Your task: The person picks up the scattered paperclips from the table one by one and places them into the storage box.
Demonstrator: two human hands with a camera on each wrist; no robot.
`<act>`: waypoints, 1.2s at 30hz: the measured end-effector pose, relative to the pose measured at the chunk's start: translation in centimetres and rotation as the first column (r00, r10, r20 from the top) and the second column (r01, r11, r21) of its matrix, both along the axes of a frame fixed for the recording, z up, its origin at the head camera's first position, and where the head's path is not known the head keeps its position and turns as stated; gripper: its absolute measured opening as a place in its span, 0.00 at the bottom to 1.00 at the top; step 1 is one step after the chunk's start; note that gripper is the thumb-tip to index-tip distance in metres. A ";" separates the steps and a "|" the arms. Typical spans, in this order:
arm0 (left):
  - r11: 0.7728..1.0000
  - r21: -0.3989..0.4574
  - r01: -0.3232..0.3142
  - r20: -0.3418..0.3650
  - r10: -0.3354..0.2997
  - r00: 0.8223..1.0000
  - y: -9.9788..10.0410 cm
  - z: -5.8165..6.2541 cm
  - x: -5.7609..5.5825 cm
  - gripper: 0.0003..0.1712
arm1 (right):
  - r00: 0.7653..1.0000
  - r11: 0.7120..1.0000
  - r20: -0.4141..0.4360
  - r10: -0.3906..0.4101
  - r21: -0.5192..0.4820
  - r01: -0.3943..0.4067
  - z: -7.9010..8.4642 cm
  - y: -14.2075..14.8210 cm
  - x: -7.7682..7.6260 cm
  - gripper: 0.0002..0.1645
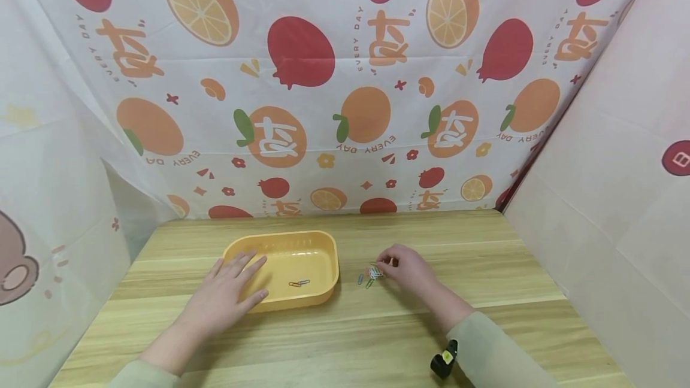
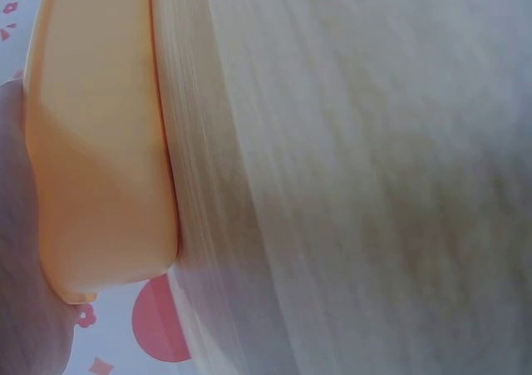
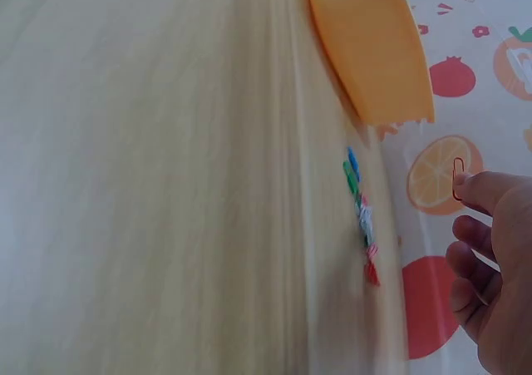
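In the head view, my left hand (image 1: pixel 220 297) lies with spread fingers over the left side of a yellow plastic tray (image 1: pixel 315 299). An orange paper clip (image 1: pixel 294 284) and a pale blue one (image 1: pixel 304 282) lie inside it. To the tray's right, several coloured paper clips (image 1: pixel 374 273) form a small heap on the table. My right hand (image 1: pixel 408 269) is just over the heap's right side. The right wrist view shows that hand pinching a red paper clip (image 3: pixel 458 178) between thumb and index finger, above the table, its other fingers loosely curled.
The wood-grain table (image 1: pixel 345 346) ends at a fruit-print cloth (image 1: pixel 323 178) at the back. White sheets hang on the left and right sides (image 1: pixel 609 196). A black strap device (image 1: pixel 444 361) sits by the right sleeve.
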State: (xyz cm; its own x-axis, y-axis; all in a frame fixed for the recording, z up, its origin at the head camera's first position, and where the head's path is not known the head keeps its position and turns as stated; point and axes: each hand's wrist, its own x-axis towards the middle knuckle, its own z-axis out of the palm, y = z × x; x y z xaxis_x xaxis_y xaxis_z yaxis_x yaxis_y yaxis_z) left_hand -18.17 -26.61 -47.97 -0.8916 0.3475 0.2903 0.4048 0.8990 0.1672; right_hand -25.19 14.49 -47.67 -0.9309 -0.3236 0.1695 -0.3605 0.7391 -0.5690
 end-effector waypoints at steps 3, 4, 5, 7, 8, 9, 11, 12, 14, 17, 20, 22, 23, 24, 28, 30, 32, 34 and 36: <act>1.000 -0.002 -0.002 0.003 0.002 1.000 0.0 0.1 0.1 0.40 | 1.000 1.000 -0.018 0.015 -0.006 -0.015 0.3 -0.7 -0.2 0.03; 1.000 0.000 -0.002 0.003 0.002 1.000 0.0 0.1 0.1 0.40 | 1.000 1.000 -0.022 0.018 -0.009 -0.018 0.4 -1.0 -0.2 0.03; 1.000 0.001 -0.002 0.005 0.002 1.000 0.0 0.2 0.1 0.40 | 0.999 1.000 -0.029 0.023 -0.011 -0.023 0.6 -1.2 -0.3 0.03; 1.000 -0.002 -0.004 0.003 0.004 1.000 0.0 0.2 0.1 0.40 | 0.999 0.999 -0.036 0.036 -0.018 -0.037 0.8 -1.9 -0.4 0.03; 1.000 -0.003 -0.004 0.004 0.004 1.000 0.0 0.2 0.1 0.40 | 0.998 0.999 -0.040 0.043 -0.022 -0.043 1.0 -2.2 -0.4 0.04; 1.000 -0.003 -0.004 0.003 0.004 1.000 0.0 0.2 0.1 0.40 | 0.998 0.999 -0.042 0.046 -0.023 -0.047 1.1 -2.5 -0.5 0.04; 1.000 -0.007 -0.004 0.002 0.004 1.000 0.0 0.1 0.0 0.41 | 0.997 0.998 -0.049 0.059 -0.025 -0.060 1.4 -3.1 -0.7 0.04; 1.000 -0.008 -0.003 0.002 0.003 1.000 0.0 0.1 0.0 0.41 | 0.997 0.997 -0.045 0.064 -0.028 -0.066 1.6 -3.5 -0.7 0.05; 1.000 -0.010 -0.003 0.001 0.003 1.000 0.0 0.1 0.0 0.41 | 0.996 0.996 -0.050 0.080 -0.035 -0.081 1.9 -4.2 -0.8 0.05; 1.000 -0.009 -0.003 0.001 0.003 1.000 0.0 0.1 0.0 0.41 | 0.995 0.994 -0.038 0.093 -0.052 -0.094 2.4 -5.2 -0.8 0.05; 1.000 -0.002 -0.005 -0.007 0.005 1.000 0.1 0.1 0.1 0.41 | 0.995 0.993 -0.036 0.097 -0.064 -0.099 2.6 -6.2 -0.8 0.05; 1.000 0.002 -0.005 -0.011 0.005 1.000 0.1 0.1 0.2 0.40 | 0.995 0.993 -0.027 0.093 -0.069 -0.095 2.7 -6.9 -0.8 0.06; 1.000 0.004 -0.004 -0.015 0.004 1.000 0.1 0.1 0.2 0.40 | 0.995 0.993 -0.025 0.093 -0.072 -0.095 2.7 -7.2 -0.9 0.06; 1.000 0.006 -0.005 -0.017 0.005 1.000 0.1 0.1 0.3 0.40 | 0.995 0.993 -0.024 0.092 -0.072 -0.094 2.8 -7.6 -0.9 0.06; 1.000 0.005 -0.007 -0.017 0.007 1.000 0.1 0.1 0.3 0.40 | 0.994 0.990 -0.014 0.108 -0.086 -0.109 3.3 -8.9 -0.7 0.05; 1.000 0.000 -0.009 -0.013 0.009 1.000 0.1 0.1 0.2 0.41 | 0.993 0.989 -0.011 0.120 -0.083 -0.120 3.5 -9.6 -0.6 0.05; 1.000 -0.001 -0.011 -0.010 0.011 1.000 0.1 0.0 0.1 0.41 | 0.991 0.988 -0.009 0.134 -0.078 -0.135 3.7 -10.3 -0.6 0.05; 1.000 0.000 -0.010 -0.006 0.010 1.000 0.1 0.1 0.1 0.41 | 0.989 0.987 -0.018 0.148 -0.065 -0.149 3.7 -11.0 -0.7 0.05; 1.000 0.003 -0.009 -0.005 0.009 1.000 0.0 0.1 0.1 0.41 | 0.987 0.985 -0.021 0.158 -0.059 -0.159 3.7 -11.8 -0.7 0.05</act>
State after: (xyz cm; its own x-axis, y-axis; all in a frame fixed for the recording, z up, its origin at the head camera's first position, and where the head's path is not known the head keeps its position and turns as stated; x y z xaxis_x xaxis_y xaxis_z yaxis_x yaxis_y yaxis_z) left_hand -18.03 -26.57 -47.86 -0.8931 0.3388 0.2961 0.3979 0.9019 0.1681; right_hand -25.93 2.72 -43.98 -0.8657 -0.4556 0.2076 -0.4797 0.6362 -0.6043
